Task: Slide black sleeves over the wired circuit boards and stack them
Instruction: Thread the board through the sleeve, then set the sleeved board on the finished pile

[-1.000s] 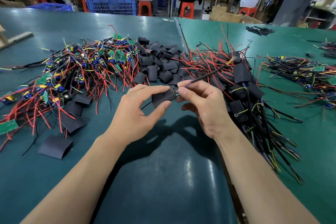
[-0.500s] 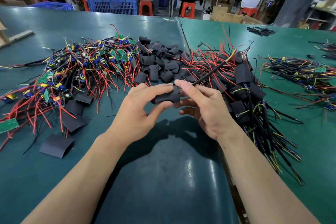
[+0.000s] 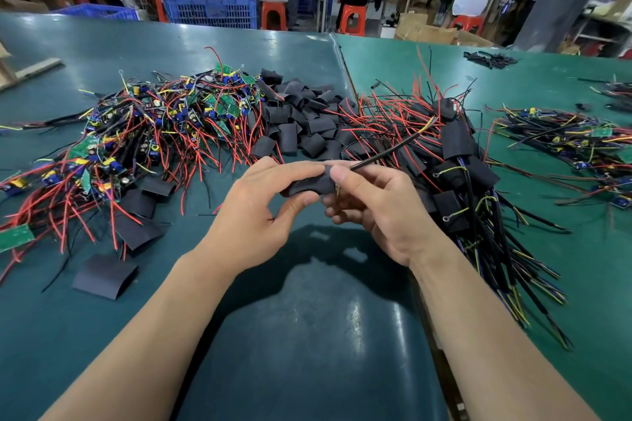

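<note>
My left hand (image 3: 260, 208) pinches a black sleeve (image 3: 309, 183) between thumb and fingers above the table. My right hand (image 3: 376, 205) grips the sleeve's right end, where a black cable (image 3: 386, 152) with yellow and blue tips sticks out up and to the right. The board inside the sleeve is hidden. A heap of bare wired circuit boards (image 3: 143, 133) with red and black wires lies to the left. Loose empty sleeves (image 3: 301, 120) are piled behind my hands. Sleeved boards (image 3: 455, 174) lie stacked to the right.
Flat empty sleeves (image 3: 104, 275) lie at the near left on the green table (image 3: 307, 335). Another wired pile (image 3: 574, 143) sits far right. A seam between two table tops runs past my right arm. People sit on orange stools by a blue crate (image 3: 210, 7) behind.
The sleeve has slid further right over the board, so my two hands now meet. The protruding cable points at a slightly lower angle.
</note>
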